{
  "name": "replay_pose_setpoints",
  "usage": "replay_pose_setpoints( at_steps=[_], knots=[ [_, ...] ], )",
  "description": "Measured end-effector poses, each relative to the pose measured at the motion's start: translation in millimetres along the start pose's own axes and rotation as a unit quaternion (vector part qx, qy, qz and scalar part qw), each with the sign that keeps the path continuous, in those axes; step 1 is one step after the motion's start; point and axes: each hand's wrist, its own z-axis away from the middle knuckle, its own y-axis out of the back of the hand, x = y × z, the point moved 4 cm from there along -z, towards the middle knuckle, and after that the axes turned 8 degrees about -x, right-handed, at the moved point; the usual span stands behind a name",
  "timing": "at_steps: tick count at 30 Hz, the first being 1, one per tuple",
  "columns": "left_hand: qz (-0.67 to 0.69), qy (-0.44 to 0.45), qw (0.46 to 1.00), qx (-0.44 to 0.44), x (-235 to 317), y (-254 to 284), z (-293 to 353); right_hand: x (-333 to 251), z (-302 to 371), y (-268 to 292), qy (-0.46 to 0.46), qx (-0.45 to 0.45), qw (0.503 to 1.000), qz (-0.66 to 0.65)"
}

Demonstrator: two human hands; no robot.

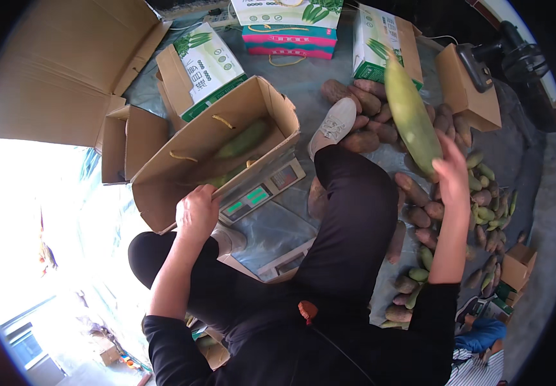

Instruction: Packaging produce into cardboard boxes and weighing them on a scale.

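My right hand (453,170) grips a large, long pale-green radish (410,112) by its lower end. The radish is held up, its tapered tip pointing away from me, above a heap of dirt-brown roots (381,132). My left hand (197,209) has its fingers closed over the near rim of an open cardboard box (162,183) with rope handles. Inside this box lies a green radish (244,138), with more green partly hidden behind the near wall. A scale with lit green digits (245,201) shows right beside the box; the contact between them is hidden.
Printed white-and-green boxes (210,67) stand at the back, near a teal-and-pink box (291,42). Smaller green and brown roots (490,202) are heaped at the right. A large cardboard carton (52,71) rises at far left. At lower right another person's blue clothing (484,334) shows.
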Motion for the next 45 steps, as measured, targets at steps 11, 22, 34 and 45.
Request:
replay_pose_setpoints(
  at_steps=[11, 22, 34, 45],
  knots=[
    [-0.018, -0.015, 1.0, -0.002, 0.6, 4.5, 5.8, -120.3, -80.0, -251.8, 0.272, -0.184, 0.861, 0.389],
    [-0.006, -0.051, 0.999, -0.011, 3.8, -13.0, -9.0, 27.9, -66.7, -440.8, 0.206, -0.257, 0.725, 0.605],
    [-0.055, -0.068, 0.996, 0.01, 14.4, -1.3, -0.4, -95.0, -55.1, -255.4, 0.196, -0.218, 0.879, 0.376],
    [0.004, -0.072, 0.997, 0.011, -0.4, -7.5, 0.3, 123.2, 83.5, 8.9, -0.065, 0.231, 0.937, 0.254]
  ],
)
